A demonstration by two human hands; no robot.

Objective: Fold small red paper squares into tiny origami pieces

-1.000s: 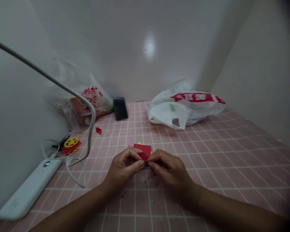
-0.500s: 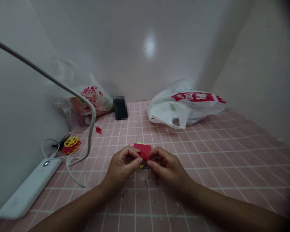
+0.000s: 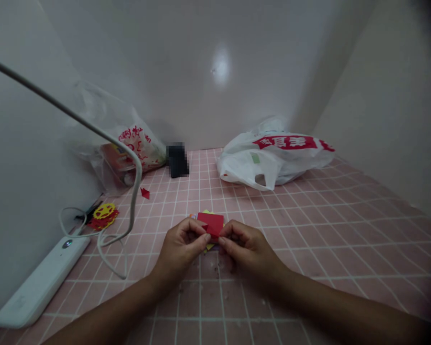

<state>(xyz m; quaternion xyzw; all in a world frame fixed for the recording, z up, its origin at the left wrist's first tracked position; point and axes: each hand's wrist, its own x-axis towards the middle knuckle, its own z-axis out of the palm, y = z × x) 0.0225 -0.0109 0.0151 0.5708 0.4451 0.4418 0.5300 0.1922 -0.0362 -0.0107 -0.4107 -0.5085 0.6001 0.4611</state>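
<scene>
Between my two hands is a small folded piece of red paper. My left hand pinches its left side with thumb and fingertips. On the other side, my right hand is closed on the right end in the same kind of pinch. Just behind the folded piece lies a flat red paper sheet, with yellow paper sticking out from under it. My fingers cover part of the fold, and its exact shape is hard to make out.
A small red folded paper lies farther back on the pink tiled surface. At left are yellow and red cut-outs, a white power bank and a looping cable. Plastic bags and a dark blurred object stand behind.
The pointed red flap standing up between my fingers now lies flatter. Both hands keep their pinch and have barely shifted; the whole view moves slightly.
</scene>
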